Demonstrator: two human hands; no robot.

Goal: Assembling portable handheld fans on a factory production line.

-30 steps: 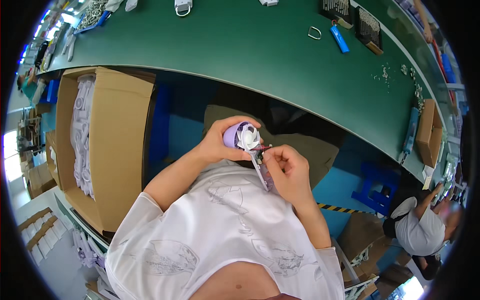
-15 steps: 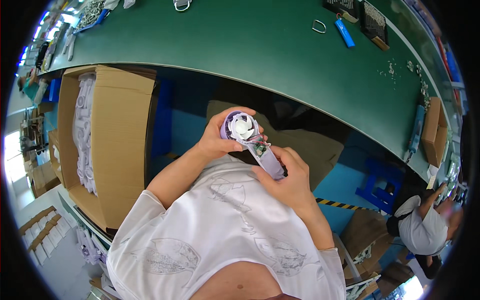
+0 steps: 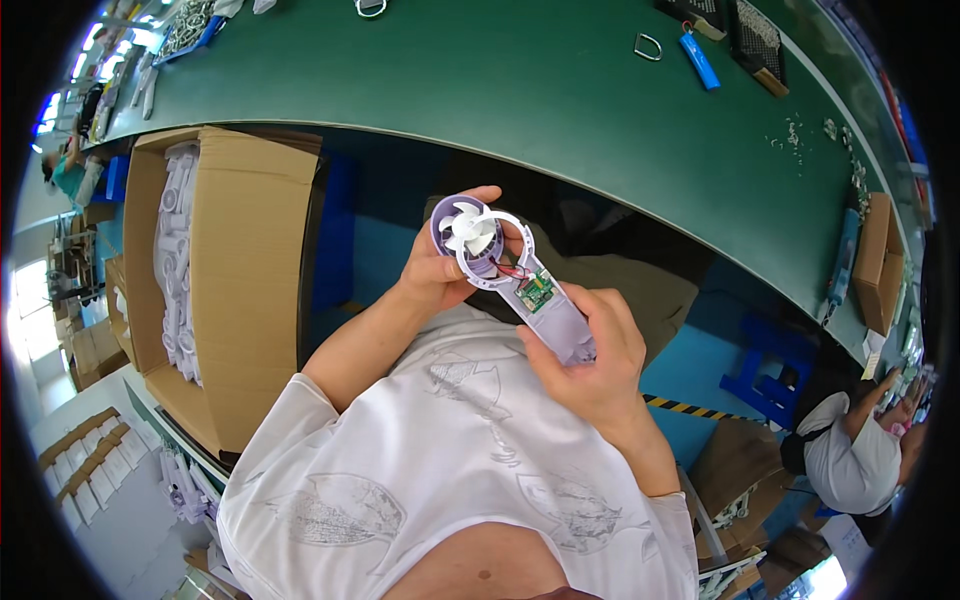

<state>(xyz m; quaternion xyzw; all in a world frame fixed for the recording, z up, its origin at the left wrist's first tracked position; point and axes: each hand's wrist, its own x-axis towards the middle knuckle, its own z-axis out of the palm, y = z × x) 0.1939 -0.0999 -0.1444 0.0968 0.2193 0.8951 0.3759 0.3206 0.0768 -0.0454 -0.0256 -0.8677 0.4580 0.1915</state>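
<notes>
I hold an opened handheld fan in front of my chest. My left hand is closed around its round purple fan head, which has white blades. That head sits to the left of the housing's white ring, partly overlapping it. My right hand grips the pale purple handle shell at its lower end. A small green circuit board lies exposed in the shell. Red and dark wires run from the board to the fan head. My left fingers behind the head are partly hidden.
A green table spans ahead, with a blue cylindrical battery, a metal D-ring and black trays at the far right. Left of me stands a cardboard box holding pale purple fan shells. Another person works at right.
The fan head has come out of the housing's ring toward the left, leaving the ring visible beside it. My right hand has shifted slightly right with the handle shell.
</notes>
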